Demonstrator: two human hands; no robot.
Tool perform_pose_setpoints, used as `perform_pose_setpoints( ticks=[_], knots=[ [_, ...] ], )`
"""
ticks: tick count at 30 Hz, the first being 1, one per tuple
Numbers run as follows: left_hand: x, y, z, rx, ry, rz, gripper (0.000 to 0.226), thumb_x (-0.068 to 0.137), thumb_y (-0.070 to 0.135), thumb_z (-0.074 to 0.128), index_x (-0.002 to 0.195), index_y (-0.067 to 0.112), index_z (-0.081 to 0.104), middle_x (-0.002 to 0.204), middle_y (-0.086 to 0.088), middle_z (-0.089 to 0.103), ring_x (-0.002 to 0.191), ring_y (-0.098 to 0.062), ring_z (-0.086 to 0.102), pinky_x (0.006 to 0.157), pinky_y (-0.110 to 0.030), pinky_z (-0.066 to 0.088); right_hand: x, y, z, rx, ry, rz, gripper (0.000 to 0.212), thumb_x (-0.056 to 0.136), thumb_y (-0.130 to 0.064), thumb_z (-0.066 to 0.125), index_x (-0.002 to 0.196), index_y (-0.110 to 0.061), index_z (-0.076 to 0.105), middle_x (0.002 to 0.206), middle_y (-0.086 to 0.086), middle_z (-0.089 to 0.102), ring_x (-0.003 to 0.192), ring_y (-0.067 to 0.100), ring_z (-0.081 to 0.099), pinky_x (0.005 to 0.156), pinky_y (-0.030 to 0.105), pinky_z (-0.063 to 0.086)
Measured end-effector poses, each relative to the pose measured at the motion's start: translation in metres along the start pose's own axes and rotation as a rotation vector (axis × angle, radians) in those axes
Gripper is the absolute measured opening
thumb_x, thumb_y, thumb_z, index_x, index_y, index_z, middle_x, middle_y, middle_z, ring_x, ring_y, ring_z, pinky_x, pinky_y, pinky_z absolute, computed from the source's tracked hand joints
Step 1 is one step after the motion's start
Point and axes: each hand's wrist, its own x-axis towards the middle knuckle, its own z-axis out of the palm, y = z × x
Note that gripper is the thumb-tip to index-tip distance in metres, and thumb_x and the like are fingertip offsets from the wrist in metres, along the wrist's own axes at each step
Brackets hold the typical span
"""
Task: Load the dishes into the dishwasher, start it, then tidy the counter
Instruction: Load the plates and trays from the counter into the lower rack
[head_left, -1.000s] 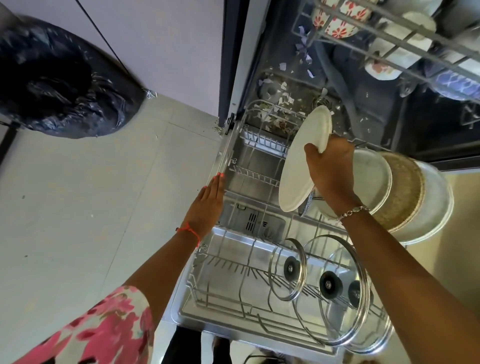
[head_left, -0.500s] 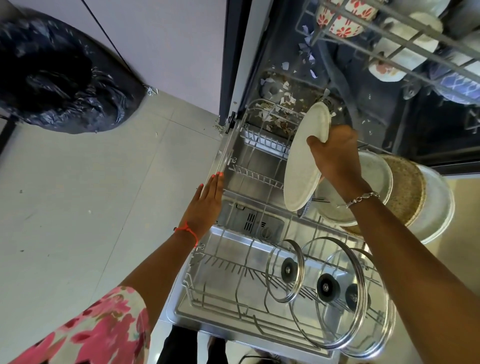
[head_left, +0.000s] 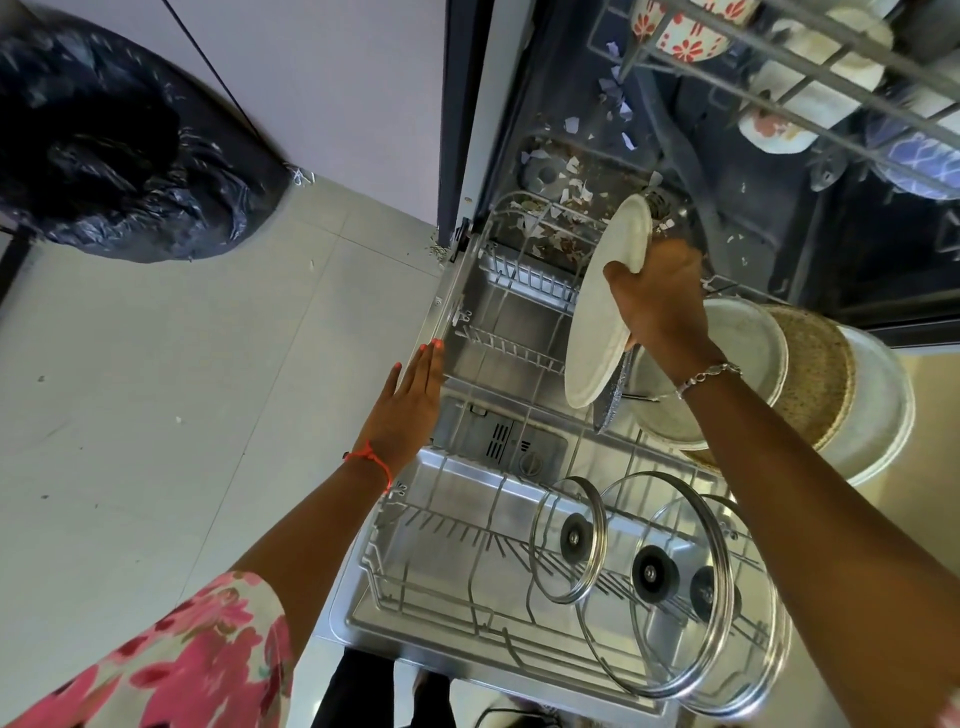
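Since a second earlier, the right hand (head_left: 662, 301) had lifted a little toward the top of the frame, carrying the white plate (head_left: 597, 322) with it, and the plate stood slightly more on edge. The left hand (head_left: 410, 408) had barely shifted.

The right hand's thumb and fingers were curled round the plate's rim, gripping it. The plate was round, matte and faintly speckled, held tilted above the back half of the lower rack (head_left: 483, 613), right of centre in the frame. Whether its bottom edge touched the wires could not be told. A beaded metal bracelet (head_left: 706, 376) circled that wrist.

The left hand lay flat with fingers straight and together, holding nothing, its tips at the rack's left edge; a red thread (head_left: 371, 457) was tied at the wrist, below it a floral sleeve (head_left: 182, 665).

The rack was of thin grey-coated wire with rows of upright prongs. At lower right three round glass lids (head_left: 569, 538) with steel rims and dark knobs stood on edge, one behind another. At right, behind the forearm, three more round dishes leaned together: a pale plate (head_left: 748, 343), a speckled brown plate (head_left: 815, 374) and a pale outer dish (head_left: 883, 410).

Pale scraps of debris (head_left: 561, 223) littered the tub floor. The upper rack (head_left: 779, 57), top right, held floral cups (head_left: 675, 31). A crinkled, glossy black bin bag (head_left: 119, 150) sat at upper left on smooth pale floor tiles (head_left: 156, 389).
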Motion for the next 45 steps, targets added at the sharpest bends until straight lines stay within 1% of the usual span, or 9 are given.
perform_pose_setpoints(
  ticks=[6,11,18,24,31,36,39,42,45],
  knots=[
    [0.000,0.000,-0.001,-0.031,-0.034,-0.017,0.066,0.078,0.016,0.072,0.133,-0.004,0.044,0.141,-0.022,0.042,0.128,-0.034,0.044,0.097,-0.041,0.044,0.006,-0.003,0.003,-0.106,-0.084,-0.078,0.039,0.094,-0.015,0.050,0.123,0.009,0.042,0.127,0.025,0.044,0.112,0.036,0.051,0.087,0.044,0.050],
    [0.001,-0.001,-0.002,-0.045,-0.057,0.005,0.068,0.071,0.009,0.076,0.130,-0.009,0.046,0.138,-0.026,0.044,0.124,-0.038,0.048,0.093,-0.045,0.046,-0.003,0.011,0.014,-0.268,-0.150,-0.173,0.036,0.097,-0.020,0.046,0.120,0.007,0.048,0.124,0.023,0.050,0.113,0.030,0.050,0.082,0.024,0.038],
    [0.001,-0.001,-0.006,-0.057,-0.082,0.009,0.070,0.071,0.008,0.075,0.130,-0.011,0.044,0.137,-0.029,0.044,0.124,-0.039,0.048,0.093,-0.049,0.045,-0.017,0.012,0.021,-0.227,-0.134,-0.208,0.042,0.096,-0.030,0.048,0.116,0.007,0.049,0.117,0.026,0.054,0.108,0.035,0.052,0.085,0.036,0.042],
    [0.002,-0.006,-0.010,-0.129,-0.166,0.021,0.074,0.065,0.004,0.080,0.128,-0.014,0.045,0.131,-0.032,0.049,0.119,-0.043,0.051,0.090,-0.050,0.047,-0.029,0.022,0.026,-0.178,-0.124,-0.220,0.050,0.094,-0.041,0.046,0.118,0.002,0.049,0.110,0.022,0.058,0.103,0.032,0.056,0.079,0.030,0.046],
    [0.002,-0.011,-0.044,-0.155,-0.130,0.037,0.066,0.096,0.018,0.047,0.143,-0.005,0.007,0.151,-0.025,0.012,0.142,-0.037,0.015,0.115,-0.041,0.014,-0.062,0.025,0.004,-0.225,-0.167,-0.296,0.051,0.098,-0.038,0.039,0.132,0.000,0.040,0.109,0.023,0.059,0.104,0.033,0.055,0.081,0.034,0.045],
    [-0.009,-0.010,-0.111,-0.093,-0.173,0.079,0.061,0.102,0.024,0.028,0.145,-0.001,-0.007,0.155,-0.020,-0.008,0.144,-0.031,-0.007,0.117,-0.038,-0.001,-0.095,0.015,-0.037,-0.463,-0.235,-0.384,0.050,0.099,-0.041,0.032,0.130,-0.002,0.041,0.111,0.018,0.060,0.099,0.031,0.061,0.079,0.036,0.050],
    [-0.031,-0.012,-0.176,-0.122,-0.206,0.054,0.062,0.102,0.029,0.025,0.147,0.004,-0.009,0.156,-0.013,-0.012,0.144,-0.026,-0.014,0.116,-0.035,-0.008,-0.124,-0.007,-0.079,-0.449,-0.296,-0.386,0.047,0.100,-0.040,0.033,0.123,-0.002,0.045,0.110,0.017,0.061,0.096,0.032,0.063,0.080,0.040,0.053],
    [-0.067,-0.011,-0.249,-0.210,-0.181,0.061,0.062,0.101,0.033,0.027,0.148,0.005,-0.002,0.157,-0.011,-0.006,0.145,-0.024,-0.010,0.115,-0.034,-0.007,-0.159,-0.033,-0.121,-0.389,-0.325,-0.370,0.045,0.099,-0.039,0.034,0.123,-0.003,0.043,0.106,0.016,0.062,0.096,0.034,0.062,0.080,0.042,0.052],
    [-0.113,-0.015,-0.326,-0.270,-0.090,0.050,0.063,0.097,0.041,0.022,0.147,0.004,0.015,0.156,-0.012,0.013,0.145,-0.025,0.010,0.118,-0.035,0.007,-0.205,-0.062,-0.171,-0.251,-0.311,-0.352,0.041,0.099,-0.039,0.035,0.115,-0.004,0.049,0.111,0.016,0.060,0.102,0.033,0.058,0.078,0.035,0.043]
  ],
)
